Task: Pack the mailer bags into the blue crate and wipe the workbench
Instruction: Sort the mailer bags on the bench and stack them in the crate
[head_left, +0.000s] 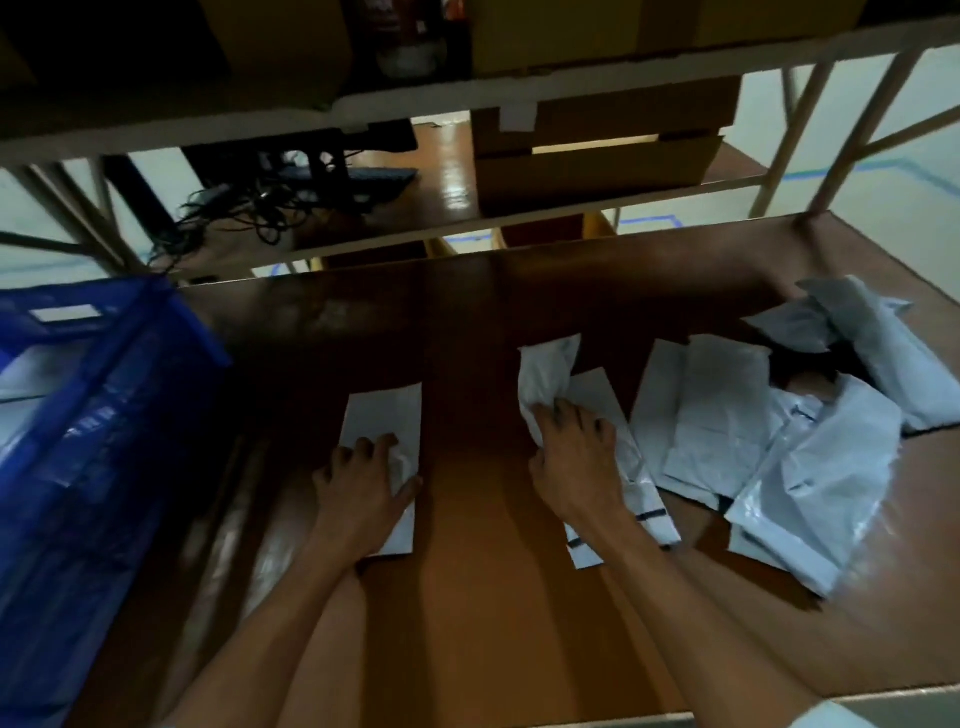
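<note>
A flat white mailer bag (387, 415) lies at the middle of the brown workbench (467, 597). My left hand (363, 488) rests on its near half with curled fingers pinching the plastic. A crumpled white mailer (545, 374) rises off the bench, held by my right hand (576, 462), which lies over a long flat mailer (634, 493). More grey-white mailers (779, 441) are piled to the right. The blue crate (109, 395) stands at the left with white bags inside.
A low shelf (467, 202) behind the bench carries cardboard boxes (597, 150) and a tangle of black cables (249, 208). An upper shelf edge (467, 83) overhangs the far side. The bench's front edge runs along the bottom right.
</note>
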